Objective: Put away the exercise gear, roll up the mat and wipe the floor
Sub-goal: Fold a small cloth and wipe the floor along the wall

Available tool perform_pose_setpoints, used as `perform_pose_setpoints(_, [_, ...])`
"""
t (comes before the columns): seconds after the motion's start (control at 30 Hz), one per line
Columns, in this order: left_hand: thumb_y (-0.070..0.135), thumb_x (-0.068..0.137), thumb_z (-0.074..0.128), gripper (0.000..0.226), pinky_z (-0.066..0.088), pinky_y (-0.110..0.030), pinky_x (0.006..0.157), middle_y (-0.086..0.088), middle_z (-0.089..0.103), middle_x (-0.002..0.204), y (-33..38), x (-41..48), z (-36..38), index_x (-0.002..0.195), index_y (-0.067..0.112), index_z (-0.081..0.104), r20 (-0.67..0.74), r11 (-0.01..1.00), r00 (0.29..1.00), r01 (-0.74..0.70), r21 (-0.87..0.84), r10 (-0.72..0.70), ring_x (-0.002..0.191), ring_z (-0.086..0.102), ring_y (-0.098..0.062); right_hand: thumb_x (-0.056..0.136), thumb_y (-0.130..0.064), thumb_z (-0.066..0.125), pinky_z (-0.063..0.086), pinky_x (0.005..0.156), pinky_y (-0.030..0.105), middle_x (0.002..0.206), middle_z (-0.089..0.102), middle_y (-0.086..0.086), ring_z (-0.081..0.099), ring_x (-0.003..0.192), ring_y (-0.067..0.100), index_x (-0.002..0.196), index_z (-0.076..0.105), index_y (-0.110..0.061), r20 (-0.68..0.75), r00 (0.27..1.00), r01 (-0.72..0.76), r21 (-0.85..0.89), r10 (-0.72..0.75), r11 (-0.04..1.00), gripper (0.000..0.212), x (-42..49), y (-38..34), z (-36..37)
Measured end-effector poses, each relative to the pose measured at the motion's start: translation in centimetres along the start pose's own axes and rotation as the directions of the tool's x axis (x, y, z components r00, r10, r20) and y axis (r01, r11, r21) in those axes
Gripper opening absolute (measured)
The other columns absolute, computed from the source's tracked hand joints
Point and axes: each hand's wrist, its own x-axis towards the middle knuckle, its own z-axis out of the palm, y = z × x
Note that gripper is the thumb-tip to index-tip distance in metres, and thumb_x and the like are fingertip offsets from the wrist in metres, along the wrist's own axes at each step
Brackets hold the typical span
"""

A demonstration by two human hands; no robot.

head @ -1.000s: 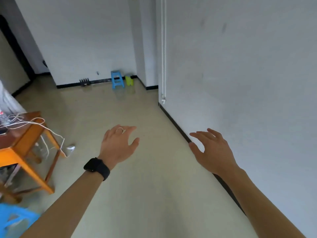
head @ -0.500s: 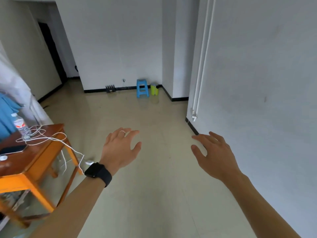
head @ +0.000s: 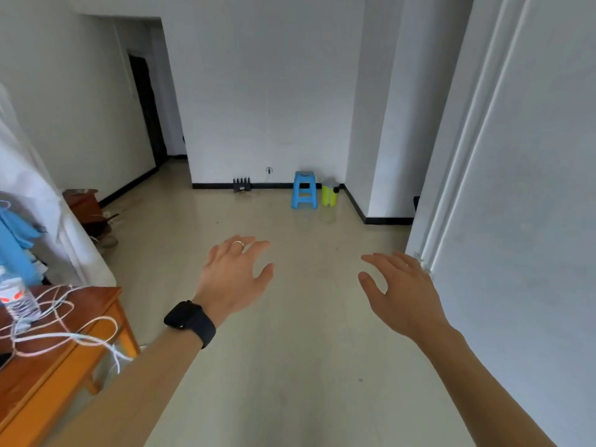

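Observation:
Both my hands are stretched out in front of me over the beige tiled floor [head: 290, 366]. My left hand [head: 233, 277], with a ring and a black watch on its wrist, has relaxed spread fingers and holds nothing. My right hand [head: 400, 291] is likewise open and empty, close to the white wall on the right. No mat, exercise gear or wiping cloth shows in this view.
An orange wooden table [head: 61, 366] with white cables and a water bottle [head: 16, 296] stands at the lower left. A blue plastic stool [head: 304, 189] and a yellow-green bin [head: 330, 193] sit against the far wall. A dark doorway [head: 146, 104] opens at the back left.
My view has lifted and swung left, bringing the far wall, the doorway and more of the table into sight. Both hands stay open and keep their pose.

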Motion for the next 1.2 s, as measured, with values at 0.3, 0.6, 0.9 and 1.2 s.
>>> perform_pose_setpoints(0.3, [0.052,0.097,0.040,0.048,0.016,-0.037,0.121,0.009,0.042,0.152,-13.8,28.3,8.0,0.144,0.040,0.042,0.010,0.999,0.999,-0.042,-0.035,0.043,0.147,0.021,-0.015,0.097,-0.056,0.036,0.028,0.117,0.045,0.146,0.048,-0.015,0.028,0.144,0.017,0.140,0.045,-0.040,0.036,0.999,-0.028,-0.103,0.032,0.994,0.047,27.4,-1.3,12.8])
perform_pose_setpoints(0.6, [0.053,0.098,0.038,0.048,0.015,-0.036,0.121,0.011,0.039,0.153,-22.3,53.5,18.6,0.145,0.042,0.039,0.055,0.998,0.997,-0.056,-0.038,0.058,0.148,0.020,-0.012,0.098,-0.056,0.035,0.024,0.117,0.039,0.148,0.044,-0.018,0.024,0.146,0.013,0.140,0.044,-0.042,0.037,0.998,-0.046,-0.108,0.050,0.993,0.046,51.7,0.8,26.4])
perform_pose_setpoints(0.9, [0.054,0.098,0.038,0.048,0.014,-0.034,0.120,0.013,0.039,0.152,-31.9,80.9,28.5,0.144,0.043,0.038,0.040,0.999,0.998,0.037,0.019,-0.037,0.147,0.020,-0.010,0.097,-0.057,0.036,0.025,0.117,0.036,0.148,0.043,-0.020,0.023,0.146,0.012,0.141,0.043,-0.043,0.053,0.999,-0.012,0.003,0.012,1.000,0.046,82.1,3.6,41.7])
perform_pose_setpoints(1.2, [0.054,0.097,0.040,0.048,0.017,-0.036,0.121,0.012,0.041,0.152,-41.0,107.1,36.9,0.143,0.043,0.042,0.013,0.999,0.999,0.049,0.019,-0.049,0.147,0.023,-0.011,0.096,-0.054,0.040,0.030,0.116,0.040,0.145,0.049,-0.014,0.030,0.143,0.016,0.139,0.048,-0.038,0.057,0.998,0.034,-0.001,-0.034,0.999,0.046,109.3,5.7,54.5])
